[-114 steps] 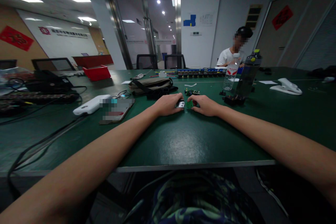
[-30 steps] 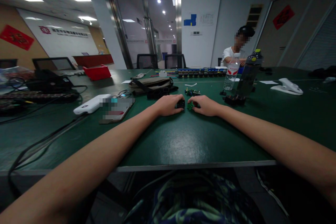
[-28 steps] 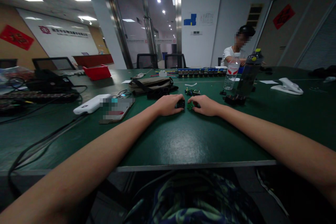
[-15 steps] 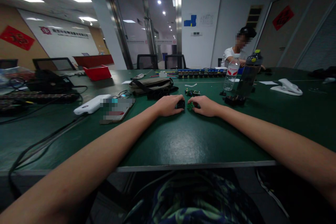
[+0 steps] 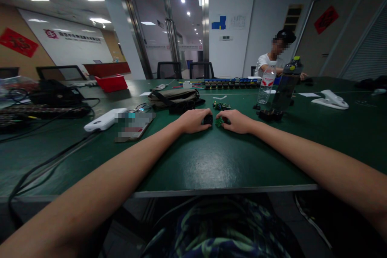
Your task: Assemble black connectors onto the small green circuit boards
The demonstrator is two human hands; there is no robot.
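Looking down from the head view, one sees two bare hands above the bench (image 5: 256, 169), facing each other, set in from the middle of its near edge. The left hand (image 5: 193, 121) grasps a small black piece (image 5: 208, 119) between thumb and fingers; the right hand (image 5: 238, 121) pinches a small green piece (image 5: 219, 121). These two pieces are near each other, yet apart. Just beyond the right hand lies a green board (image 5: 221, 106).

For good handling, I would judge it better to hold the green piece by its borders, with light pressure, and to keep both pieces low, so that a slip makes little harm.

About writing: the red diamond sheet (image 5: 327, 21) on the right wall seems to carry the character 福. The wall sign (image 5: 75, 36) at left has a red logo and dark characters, too small for sure reading. Toward the bench's right edge, the clear bottle (image 5: 266, 86) bears a red-and-white label, which I cannot read.
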